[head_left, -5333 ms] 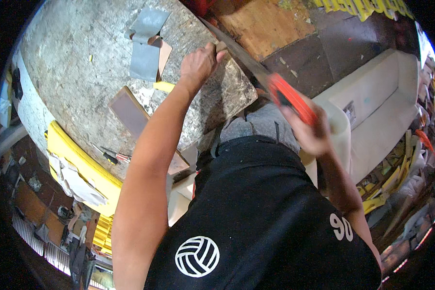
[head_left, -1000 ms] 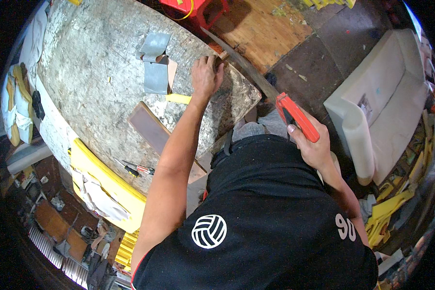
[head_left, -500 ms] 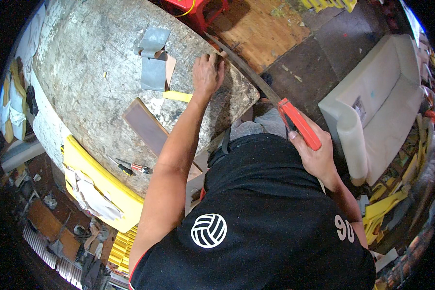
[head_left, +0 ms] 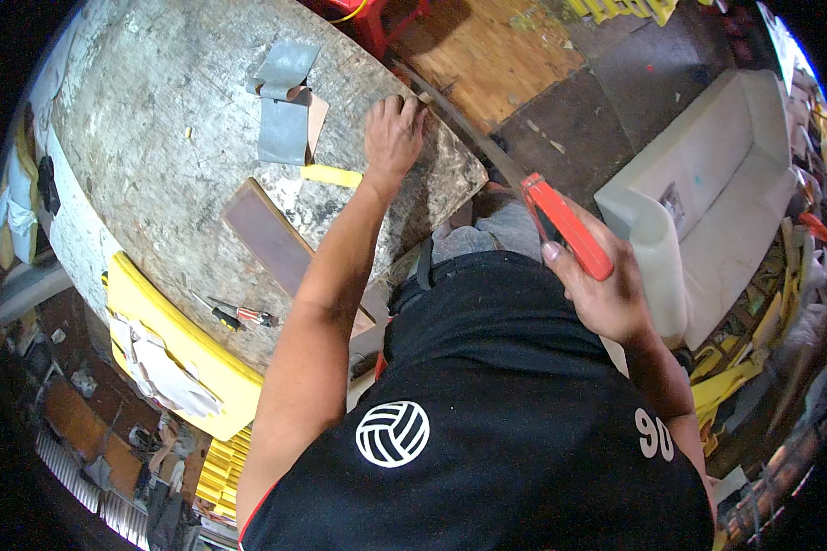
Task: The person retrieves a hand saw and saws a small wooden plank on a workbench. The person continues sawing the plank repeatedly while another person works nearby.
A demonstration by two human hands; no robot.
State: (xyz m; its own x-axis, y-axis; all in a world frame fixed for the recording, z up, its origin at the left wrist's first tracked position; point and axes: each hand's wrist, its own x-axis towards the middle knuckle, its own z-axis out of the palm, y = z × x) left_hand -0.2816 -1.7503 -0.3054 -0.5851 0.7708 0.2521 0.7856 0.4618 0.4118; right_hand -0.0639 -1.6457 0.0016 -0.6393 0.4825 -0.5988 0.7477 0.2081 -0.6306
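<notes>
While the fingers of the right hand [head_left: 606, 285] are wrapped round the red handle of a handsaw [head_left: 568, 225], that grip is closed firmly, thumb along the near side, probably so the wrist can drive the tool in line with the forearm. The saw blade [head_left: 473, 133] slants away from the handle, just outside the right edge of the surface [head_left: 156, 119]; whether it touches wood there cannot be told.

The left hand [head_left: 395, 138] bears down at that same edge, beyond the near right corner, its fingers curled close to the blade. Its grip is bent, but what it has hold of is hidden beneath the knuckles, so I cannot tell how far it is closed; the straight arm suggests weight used as a clamp, with the edge leaving room for the blade to pass.

Left of this hand lie a yellow strip [head_left: 333, 175] and a folded grey sheet [head_left: 285, 129], apparently pushed inward to keep the edge free. A flat dark panel [head_left: 271, 230] slants toward the near edge, partly under the left forearm. Farther left, by the near left edge, rests a screwdriver [head_left: 223, 319], beside a yellow foam pad [head_left: 184, 354].
</notes>
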